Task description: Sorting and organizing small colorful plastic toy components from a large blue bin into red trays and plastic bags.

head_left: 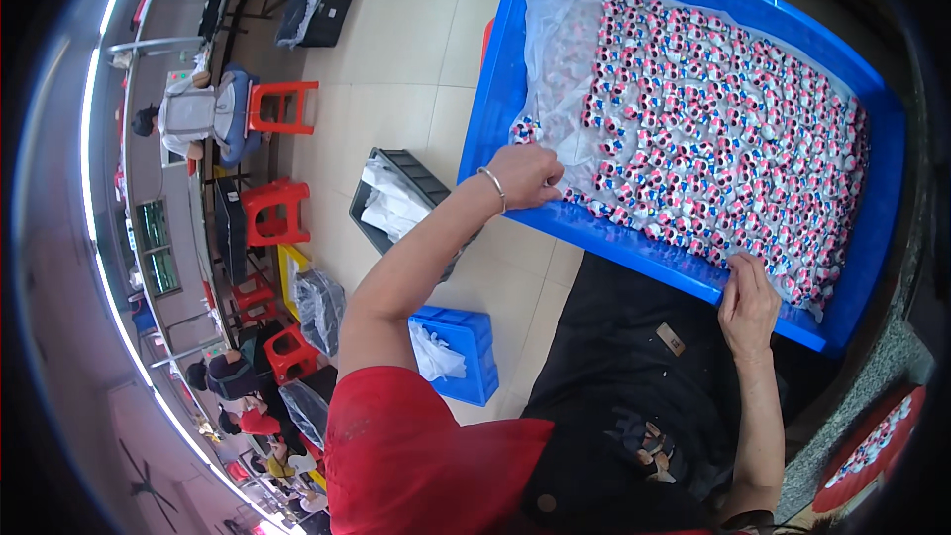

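A blue plastic tray (634, 256) stands before me, filled with rows of small white, pink and blue figures (713, 129). A thin translucent plastic sheet (567, 59) covers the figures at its left end, and the rest lie uncovered. My left hand (527, 176), with a bangle on the wrist, reaches over the near left wall; its fingers are closed on the sheet's near edge. Over the near wall, further right, my right hand (750, 302) has its fingers pressed together beside the nearest figures. What they pinch, if anything, is hidden.
A dark grey crate (401, 163) with white sheets and a blue crate (485, 357) stand on the tiled floor at left. Red stools (277, 213) and seated people (188, 119) line a far bench. A red container (872, 446) of similar figures sits at lower right.
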Tool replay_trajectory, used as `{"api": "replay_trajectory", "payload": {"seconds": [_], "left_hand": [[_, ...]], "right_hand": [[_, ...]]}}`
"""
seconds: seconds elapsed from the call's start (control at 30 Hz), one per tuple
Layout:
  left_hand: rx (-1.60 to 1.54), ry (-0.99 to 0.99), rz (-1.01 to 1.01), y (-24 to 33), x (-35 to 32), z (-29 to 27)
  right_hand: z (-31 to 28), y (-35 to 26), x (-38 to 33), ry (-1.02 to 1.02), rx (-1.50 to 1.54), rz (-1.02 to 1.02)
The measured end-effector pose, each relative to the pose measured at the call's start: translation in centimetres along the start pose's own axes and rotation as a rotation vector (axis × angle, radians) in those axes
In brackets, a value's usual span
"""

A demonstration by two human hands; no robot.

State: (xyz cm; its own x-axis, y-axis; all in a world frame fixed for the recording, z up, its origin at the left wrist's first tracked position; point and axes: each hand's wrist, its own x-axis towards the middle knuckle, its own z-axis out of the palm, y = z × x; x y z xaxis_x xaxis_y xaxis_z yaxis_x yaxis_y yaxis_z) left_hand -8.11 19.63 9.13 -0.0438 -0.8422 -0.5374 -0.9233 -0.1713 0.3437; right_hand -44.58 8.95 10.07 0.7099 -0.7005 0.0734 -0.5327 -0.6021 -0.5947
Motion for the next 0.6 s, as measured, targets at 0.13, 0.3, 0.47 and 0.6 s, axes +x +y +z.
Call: {"api": "replay_trajectory", "payload": {"seconds": [0.13,0.3,0.47,0.6], "left_hand": [[0.137,-0.057,-0.095,-0.5,0.2,-0.5],[0.175,-0.074,-0.114,-2.0,0.0,-0.6],[0.295,-0.275,-0.121,-0.9,1.1,-1.3],[0.276,-0.288,-0.097,-1.9,1.3,-0.7]], "right_hand": [[0.0,-0.6,0.6,0.031,0.061,-0.008],[1.5,-5.5,4.3,-0.053,0.175,-0.155],[8.2,-7.7,9.4,-0.263,0.194,-0.434],[12.2,-8.6,13.4,-0.296,0.075,-0.651]]}}
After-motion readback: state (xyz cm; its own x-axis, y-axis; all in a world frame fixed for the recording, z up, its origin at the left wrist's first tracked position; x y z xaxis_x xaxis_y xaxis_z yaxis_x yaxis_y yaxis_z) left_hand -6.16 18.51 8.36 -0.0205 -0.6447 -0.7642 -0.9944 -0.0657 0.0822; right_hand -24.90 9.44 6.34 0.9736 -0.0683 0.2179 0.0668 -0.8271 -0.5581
